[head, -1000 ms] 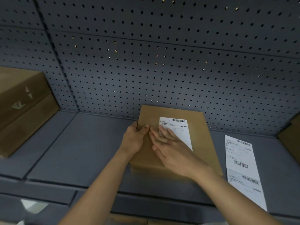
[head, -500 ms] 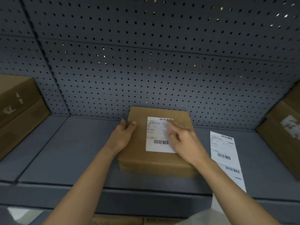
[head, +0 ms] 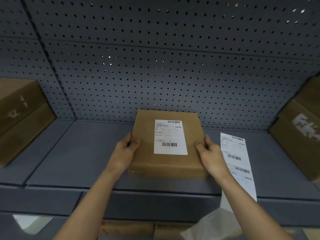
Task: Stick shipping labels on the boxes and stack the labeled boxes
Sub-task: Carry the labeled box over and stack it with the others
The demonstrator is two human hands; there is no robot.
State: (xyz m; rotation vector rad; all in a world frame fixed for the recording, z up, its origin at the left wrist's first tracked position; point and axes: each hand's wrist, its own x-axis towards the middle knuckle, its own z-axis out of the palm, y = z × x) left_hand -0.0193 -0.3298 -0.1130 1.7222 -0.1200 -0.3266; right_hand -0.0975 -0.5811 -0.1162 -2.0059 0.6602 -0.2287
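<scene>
Brown cardboard box (head: 166,164) lies flat on grey shelf (head: 78,153), centre of view, far edge close to the perforated back panel (head: 155,66); can't tell if they touch. White shipping label (head: 170,137) is stuck flat on box top, right of centre, one barcode at its top and one near its bottom.

Left hand (head: 123,153) grips the box's left edge: thumb lies on top, fingers (head: 129,137) curl round the side wall. Right hand (head: 211,153) grips the right edge the same way, thumb on top and fingers wrapped down the side. Both hands are clamped on the box, forearms bare. Can't tell if the box is lifted; its underside looks to be on the shelf.

Strip of unused labels (head: 237,160) lies on the shelf just right of the box, partly under the right wrist, with its near end hanging over the shelf's front lip.

Stacked brown cartons (head: 20,116) sit at far left on the shelf, with white print on the side. More cartons (head: 297,135) sit at far right, with blurred white print. Below the shelf: cardboard box tops (head: 128,229) and a crumpled white sheet (head: 207,227) at bottom right.
</scene>
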